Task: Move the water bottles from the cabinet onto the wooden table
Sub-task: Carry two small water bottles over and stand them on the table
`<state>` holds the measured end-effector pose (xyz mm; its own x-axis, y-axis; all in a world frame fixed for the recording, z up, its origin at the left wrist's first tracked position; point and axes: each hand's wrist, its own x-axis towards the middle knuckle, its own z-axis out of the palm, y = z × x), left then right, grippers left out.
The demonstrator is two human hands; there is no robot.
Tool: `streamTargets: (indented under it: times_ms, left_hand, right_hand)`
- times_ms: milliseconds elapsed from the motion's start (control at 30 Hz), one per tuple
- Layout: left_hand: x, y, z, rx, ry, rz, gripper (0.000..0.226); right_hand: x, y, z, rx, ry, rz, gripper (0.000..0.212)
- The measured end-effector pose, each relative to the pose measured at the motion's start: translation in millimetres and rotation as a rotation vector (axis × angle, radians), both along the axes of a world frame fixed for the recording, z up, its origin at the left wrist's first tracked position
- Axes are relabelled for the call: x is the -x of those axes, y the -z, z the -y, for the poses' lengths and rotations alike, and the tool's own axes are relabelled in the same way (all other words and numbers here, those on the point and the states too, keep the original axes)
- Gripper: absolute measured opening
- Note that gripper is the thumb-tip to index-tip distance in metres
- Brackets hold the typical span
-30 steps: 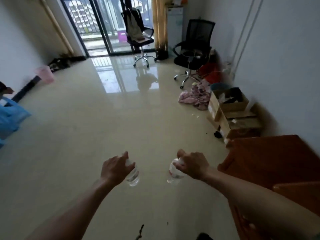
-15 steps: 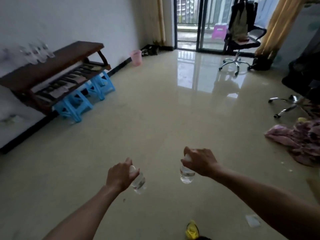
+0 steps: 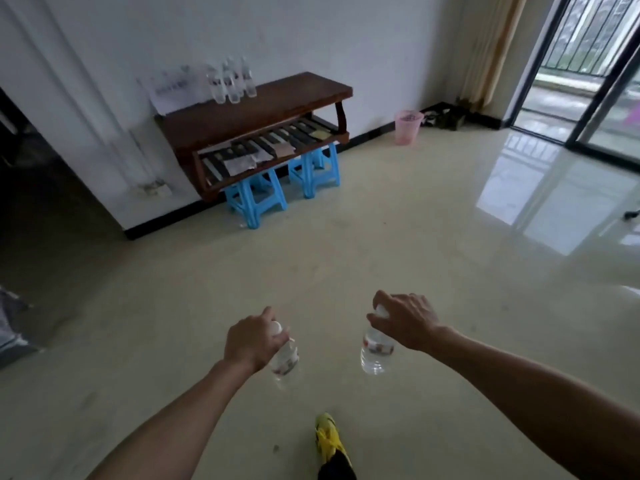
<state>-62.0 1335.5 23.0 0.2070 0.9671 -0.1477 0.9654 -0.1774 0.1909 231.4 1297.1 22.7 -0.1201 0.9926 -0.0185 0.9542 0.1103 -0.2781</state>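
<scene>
Starting at the left, what stands by the wall?
— A wooden table [image 3: 263,109], with clear water bottles [image 3: 230,83] clustered at the back left corner of its top. Two blue stools [image 3: 254,202] sit tucked under its lower shelf.

And the hands?
— Low in the middle, above the floor, well apart from the table. The left hand [image 3: 251,342] has its fingers curled round the top of a water bottle [image 3: 285,358], which hangs tilted below it. A yellow shoe [image 3: 329,438] shows lower down between the arms. The right hand [image 3: 405,322] grips a second bottle [image 3: 375,351] from above at the cap end; it hangs nearly upright.

Anything further right?
— A pink bin [image 3: 408,126] by the wall, then a sliding glass door [image 3: 588,81].
</scene>
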Motion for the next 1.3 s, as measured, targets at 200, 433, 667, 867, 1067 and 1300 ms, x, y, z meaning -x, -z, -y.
streamTargets:
  times_ms: [200, 433, 667, 867, 1067, 1300]
  left_hand:
    - [8.4, -17.6, -165.0, -0.001, -0.019, -0.045, 0.037]
    - [-3.0, -41.3, -331.6, -0.086, -0.046, -0.050, 0.038]
    - [-34.1, -20.3, -501.9, -0.037, -0.127, -0.053, 0.038]
    - [-50.4, -36.3, -639.4, -0.078, -0.259, 0.032, 0.035]
    - [-33.3, -45.0, -749.5, -0.143, -0.363, 0.130, 0.034]
    - [18.8, -40.5, -907.2, -0.182, -0.382, 0.182, 0.028]
  right_hand:
    - [0.0, -22.1, -167.0, -0.018, 0.018, 0.009, 0.035]
    - [-17.7, -42.0, -338.3, -0.120, 0.019, -0.007, 0.036]
    - [-40.4, -13.9, -531.6, -0.059, -0.061, 0.008, 0.036]
    - [-53.3, -43.2, -707.3, -0.051, -0.164, 0.025, 0.034]
    - [-31.6, -54.3, -849.6, -0.048, -0.242, 0.016, 0.028]
    - [21.2, -46.2, -1012.3, -0.057, -0.285, -0.002, 0.029]
